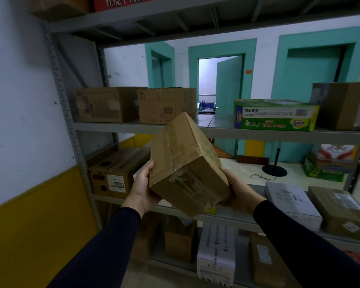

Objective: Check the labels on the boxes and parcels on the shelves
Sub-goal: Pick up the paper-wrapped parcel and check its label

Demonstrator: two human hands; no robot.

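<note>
I see the left hand (142,189) and right hand (240,193) gripping a taped cardboard box (187,163) by its lower corners, tilted in the air before the grey shelving (227,129). No label faces me; turning it on such shallow holds could let it slip.

I look through grey metal shelving (216,129) at a white far wall with teal door frames (221,47), one teal door (229,84) ajar, and a white-over-yellow wall (25,142) on my left.
</note>
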